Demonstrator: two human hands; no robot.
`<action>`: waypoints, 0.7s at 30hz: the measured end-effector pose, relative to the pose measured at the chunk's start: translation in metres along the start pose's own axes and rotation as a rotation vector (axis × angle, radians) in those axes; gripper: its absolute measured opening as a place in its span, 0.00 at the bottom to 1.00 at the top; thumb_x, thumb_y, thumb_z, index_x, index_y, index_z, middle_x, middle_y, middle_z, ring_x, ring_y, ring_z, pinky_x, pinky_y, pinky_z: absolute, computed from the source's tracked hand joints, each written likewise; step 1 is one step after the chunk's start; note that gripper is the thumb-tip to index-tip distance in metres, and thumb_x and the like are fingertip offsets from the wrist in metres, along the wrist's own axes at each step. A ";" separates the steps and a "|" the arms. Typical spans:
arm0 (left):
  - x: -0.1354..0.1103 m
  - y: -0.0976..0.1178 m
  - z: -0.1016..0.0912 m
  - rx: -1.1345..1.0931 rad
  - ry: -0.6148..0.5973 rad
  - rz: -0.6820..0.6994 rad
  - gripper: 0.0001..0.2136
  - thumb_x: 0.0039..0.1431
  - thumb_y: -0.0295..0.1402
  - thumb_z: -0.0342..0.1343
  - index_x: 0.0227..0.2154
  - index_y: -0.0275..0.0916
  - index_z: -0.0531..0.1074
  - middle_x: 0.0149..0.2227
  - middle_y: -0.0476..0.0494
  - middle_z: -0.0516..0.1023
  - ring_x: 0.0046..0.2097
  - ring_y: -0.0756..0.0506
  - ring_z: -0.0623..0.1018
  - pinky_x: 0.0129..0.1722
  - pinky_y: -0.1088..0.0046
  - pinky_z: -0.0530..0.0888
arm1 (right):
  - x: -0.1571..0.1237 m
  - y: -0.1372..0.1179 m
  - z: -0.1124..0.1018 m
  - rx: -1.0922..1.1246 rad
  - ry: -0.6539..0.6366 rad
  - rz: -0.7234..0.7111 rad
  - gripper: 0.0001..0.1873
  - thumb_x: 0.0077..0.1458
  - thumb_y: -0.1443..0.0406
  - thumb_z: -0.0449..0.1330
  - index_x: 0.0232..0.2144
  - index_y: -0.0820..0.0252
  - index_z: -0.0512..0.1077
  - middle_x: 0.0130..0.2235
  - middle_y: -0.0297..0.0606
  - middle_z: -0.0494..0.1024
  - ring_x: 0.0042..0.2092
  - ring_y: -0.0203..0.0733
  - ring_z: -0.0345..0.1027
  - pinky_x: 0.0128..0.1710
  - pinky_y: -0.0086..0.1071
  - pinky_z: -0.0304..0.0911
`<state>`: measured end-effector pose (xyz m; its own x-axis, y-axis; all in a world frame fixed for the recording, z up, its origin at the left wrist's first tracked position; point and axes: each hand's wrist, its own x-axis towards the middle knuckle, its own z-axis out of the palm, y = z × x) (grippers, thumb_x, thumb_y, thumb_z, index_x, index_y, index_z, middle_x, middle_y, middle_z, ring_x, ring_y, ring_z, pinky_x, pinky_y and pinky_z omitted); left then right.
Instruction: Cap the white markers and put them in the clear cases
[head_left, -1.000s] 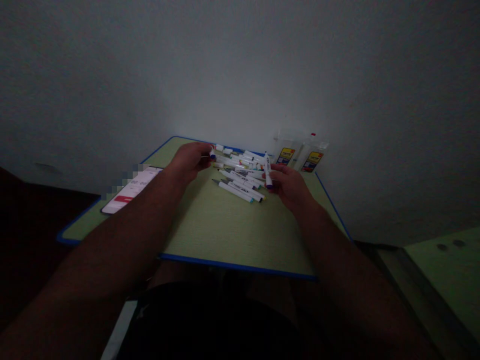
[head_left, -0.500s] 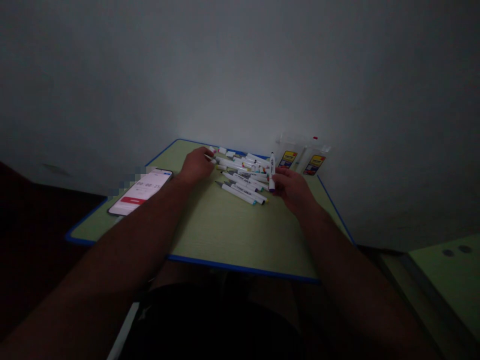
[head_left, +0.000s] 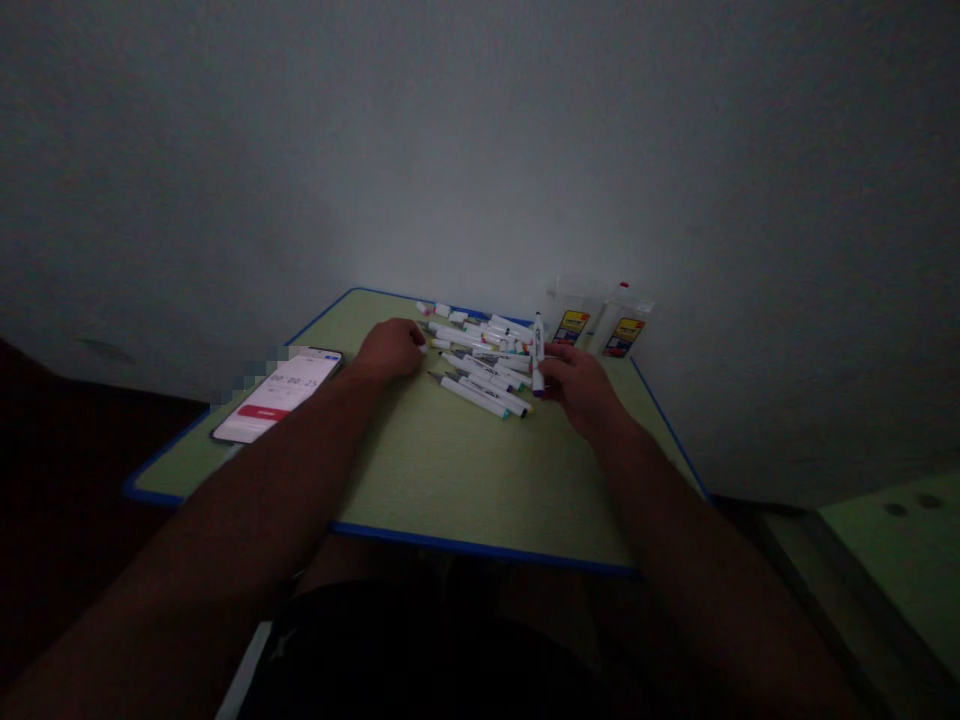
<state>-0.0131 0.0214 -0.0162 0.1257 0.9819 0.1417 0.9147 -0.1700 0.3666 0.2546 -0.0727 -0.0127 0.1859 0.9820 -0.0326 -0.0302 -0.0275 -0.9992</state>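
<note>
Light is dim. A smartphone, screen lit, lies on the left side of the counter. The left hand rests curled at the left edge of the loose markers; whether it grips anything cannot be told. The right hand, at the heap's right edge, pinches one white marker upright, dark end down. Two clear cases stand behind it by the wall. Risk: a careless sweep of either hand could roll markers off the counter, and the poor light could make cap colours hard to tell apart.
</note>
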 end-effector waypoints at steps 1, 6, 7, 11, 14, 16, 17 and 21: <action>0.000 0.000 0.000 -0.002 -0.005 0.000 0.15 0.51 0.27 0.59 0.43 0.36 0.82 0.48 0.31 0.83 0.49 0.36 0.80 0.50 0.61 0.74 | 0.001 0.000 0.000 -0.002 0.005 -0.005 0.17 0.44 0.70 0.62 0.41 0.61 0.73 0.31 0.34 0.80 0.25 0.33 0.69 0.22 0.27 0.63; 0.000 -0.001 0.001 -0.010 -0.013 -0.008 0.16 0.51 0.26 0.59 0.44 0.37 0.81 0.47 0.32 0.83 0.47 0.36 0.81 0.49 0.62 0.74 | 0.000 -0.002 0.001 -0.033 0.052 -0.012 0.16 0.43 0.71 0.62 0.38 0.61 0.74 0.32 0.34 0.79 0.26 0.34 0.69 0.23 0.28 0.65; 0.000 -0.001 0.001 -0.010 -0.017 -0.012 0.16 0.51 0.26 0.59 0.44 0.37 0.81 0.47 0.32 0.83 0.47 0.36 0.81 0.49 0.62 0.74 | 0.000 -0.002 0.001 -0.038 0.064 -0.013 0.15 0.43 0.71 0.62 0.38 0.60 0.74 0.32 0.34 0.79 0.26 0.34 0.69 0.23 0.28 0.65; -0.001 0.002 -0.002 0.009 -0.042 -0.024 0.16 0.52 0.27 0.59 0.44 0.37 0.81 0.48 0.33 0.83 0.48 0.37 0.80 0.49 0.64 0.74 | 0.001 -0.004 0.000 -0.054 0.106 -0.027 0.14 0.42 0.70 0.62 0.36 0.61 0.75 0.31 0.34 0.79 0.26 0.34 0.67 0.22 0.27 0.63; -0.001 0.002 -0.003 0.022 -0.048 -0.024 0.15 0.53 0.28 0.59 0.44 0.37 0.81 0.48 0.33 0.83 0.49 0.37 0.80 0.50 0.64 0.74 | 0.003 -0.005 -0.004 -0.068 0.179 -0.047 0.15 0.40 0.69 0.62 0.35 0.61 0.76 0.30 0.33 0.79 0.26 0.34 0.67 0.23 0.28 0.63; -0.001 0.000 -0.002 0.011 -0.040 -0.016 0.15 0.53 0.28 0.59 0.44 0.37 0.81 0.48 0.33 0.83 0.48 0.37 0.81 0.50 0.63 0.74 | 0.005 -0.007 -0.007 -0.084 0.243 -0.067 0.13 0.40 0.68 0.62 0.33 0.60 0.76 0.28 0.32 0.78 0.26 0.34 0.66 0.23 0.27 0.62; 0.000 0.000 -0.002 -0.001 -0.032 -0.010 0.14 0.53 0.28 0.60 0.43 0.37 0.81 0.47 0.32 0.83 0.48 0.36 0.81 0.50 0.62 0.74 | 0.005 -0.008 -0.009 -0.090 0.268 -0.077 0.12 0.40 0.67 0.62 0.32 0.60 0.76 0.27 0.31 0.77 0.25 0.34 0.65 0.22 0.27 0.61; -0.003 0.002 -0.003 -0.066 0.065 -0.008 0.13 0.52 0.30 0.61 0.41 0.37 0.82 0.46 0.31 0.83 0.47 0.34 0.81 0.50 0.58 0.74 | 0.005 -0.013 -0.014 -0.097 0.321 -0.097 0.07 0.42 0.66 0.61 0.28 0.59 0.75 0.23 0.30 0.73 0.22 0.34 0.61 0.19 0.28 0.58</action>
<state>-0.0130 0.0183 -0.0134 0.0909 0.9762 0.1968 0.8878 -0.1690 0.4280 0.2695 -0.0702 0.0000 0.4828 0.8727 0.0720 0.0933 0.0305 -0.9952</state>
